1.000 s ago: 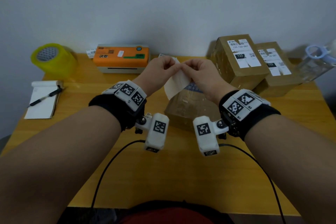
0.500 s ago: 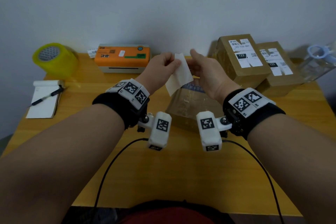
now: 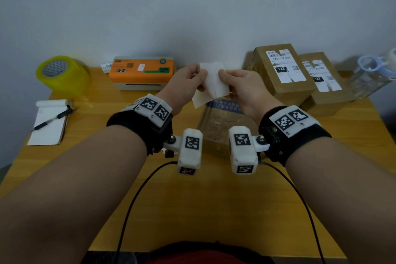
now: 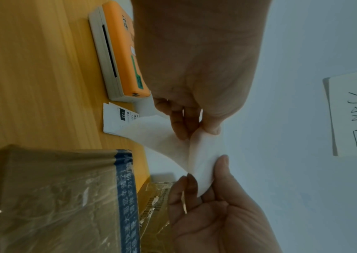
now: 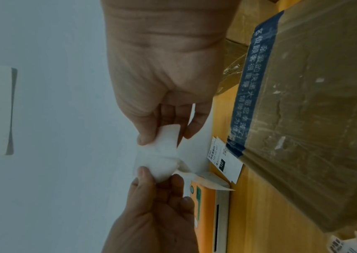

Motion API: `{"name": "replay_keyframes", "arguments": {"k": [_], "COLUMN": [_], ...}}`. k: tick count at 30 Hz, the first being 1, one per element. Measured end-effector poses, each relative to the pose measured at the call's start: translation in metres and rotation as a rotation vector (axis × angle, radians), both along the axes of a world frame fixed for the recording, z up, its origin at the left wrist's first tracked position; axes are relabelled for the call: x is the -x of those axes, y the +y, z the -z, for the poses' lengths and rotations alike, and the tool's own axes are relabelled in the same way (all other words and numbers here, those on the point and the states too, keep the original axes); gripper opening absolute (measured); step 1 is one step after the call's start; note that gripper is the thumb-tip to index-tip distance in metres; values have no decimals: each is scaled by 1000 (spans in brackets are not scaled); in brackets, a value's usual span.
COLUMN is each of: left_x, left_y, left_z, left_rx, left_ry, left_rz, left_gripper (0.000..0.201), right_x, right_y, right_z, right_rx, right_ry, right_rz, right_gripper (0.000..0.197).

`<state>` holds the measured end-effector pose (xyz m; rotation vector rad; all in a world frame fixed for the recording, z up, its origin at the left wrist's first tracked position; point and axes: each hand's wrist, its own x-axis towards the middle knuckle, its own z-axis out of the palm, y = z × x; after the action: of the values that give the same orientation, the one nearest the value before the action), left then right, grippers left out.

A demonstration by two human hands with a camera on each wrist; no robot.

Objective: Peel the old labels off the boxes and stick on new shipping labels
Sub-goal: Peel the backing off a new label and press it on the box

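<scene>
On the wooden table [image 3: 214, 210], a taped cardboard box [image 3: 222, 128] with no label on top, directly below a new shipping label [image 3: 215, 83] held in the air, backing sheet [image 4: 158, 137] half parted from it. Pinched at the edges between left hand [image 3: 188, 83] and right hand [image 3: 240, 88]. Likely light, limp, tacky, best gripped by corners.

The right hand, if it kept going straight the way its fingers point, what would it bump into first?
The right hand points leftward at the white label sheet it already pinches, so right behind that it would likely meet the left hand, which pinches the sheet's other side. Depth between the fingertips is hard to judge.
</scene>
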<state>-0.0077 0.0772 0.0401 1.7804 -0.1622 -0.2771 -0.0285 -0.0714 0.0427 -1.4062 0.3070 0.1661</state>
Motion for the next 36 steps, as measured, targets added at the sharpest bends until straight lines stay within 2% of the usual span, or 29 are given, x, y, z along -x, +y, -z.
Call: {"name": "replay_keyframes", "arguments": {"k": [7,17,25,36], "left_x": [1,-2,-6,-9], "left_y": [-1,2,10,18], "left_z": [8,12,21,30], "left_rx": [114,65,-99,-326], "left_ry": [81,62,-43,-154], "left_rz": [-19,-56,-113,-175], "left_gripper": [17,17,16,17], "right_x": [-3,-2,-2,0], "right_y": [-8,-15,-19,-24], "right_z": [4,7,11,10], "right_rx": [-6,49,133,192], "right_ry": [23,30,43,60], "right_rz": [87,132,146,166], "right_gripper": [12,25,15,12]}}
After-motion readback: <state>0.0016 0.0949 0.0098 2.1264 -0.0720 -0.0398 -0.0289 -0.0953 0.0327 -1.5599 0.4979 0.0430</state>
